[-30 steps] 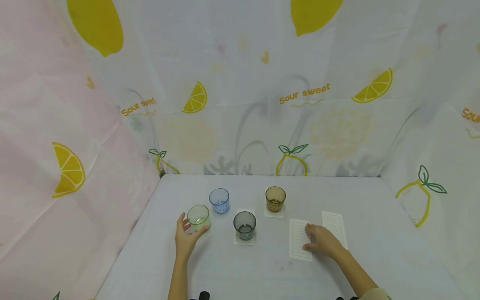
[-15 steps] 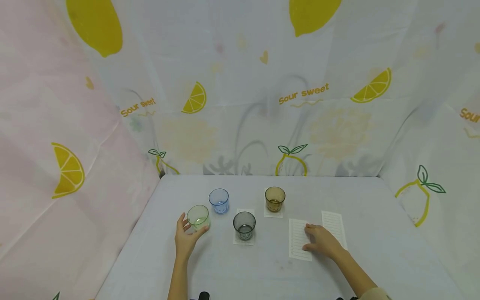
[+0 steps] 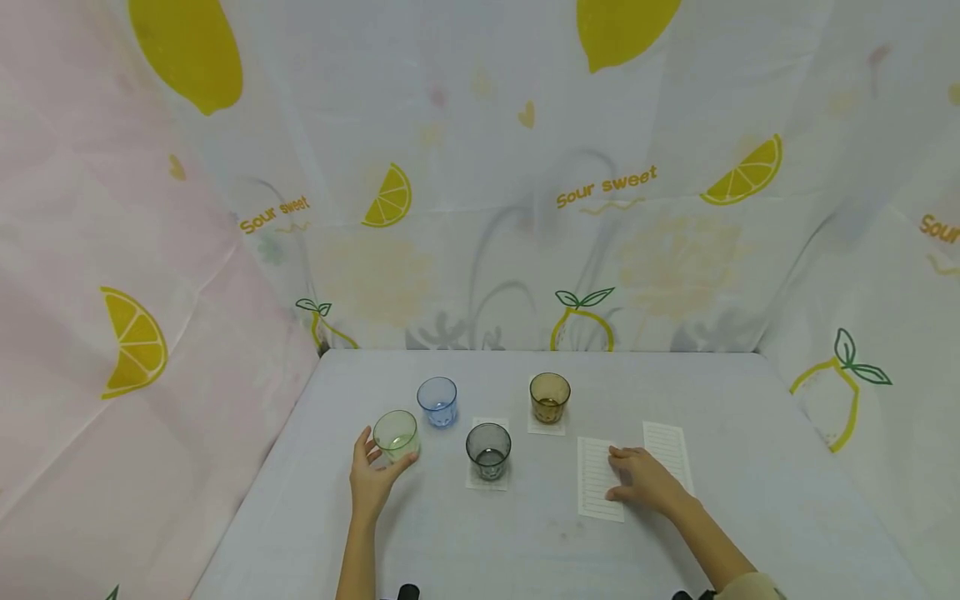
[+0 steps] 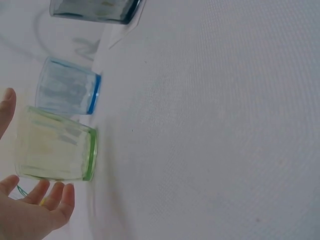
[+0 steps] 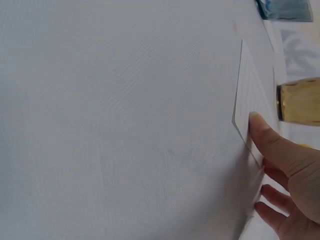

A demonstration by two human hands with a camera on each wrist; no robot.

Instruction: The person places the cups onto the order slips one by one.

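Note:
My left hand [image 3: 372,482] is curved around a pale green glass [image 3: 397,435], with fingers at its left side and the thumb by its near right side. In the left wrist view, fingertips [image 4: 55,192] meet the glass wall, which stands upright on the table. My right hand [image 3: 651,483] rests with thumb and fingertips at the right edge of a white lined card [image 3: 597,492], which lies on the table. A second lined card [image 3: 667,444] lies to the right, partly behind this hand. No card shows under the green glass.
A blue glass [image 3: 438,402] stands behind the green one. A grey glass [image 3: 489,452] and an amber glass [image 3: 551,398] each stand on a white card. Lemon-printed cloth [image 3: 480,250] hangs around the back and sides of the white table [image 3: 525,550].

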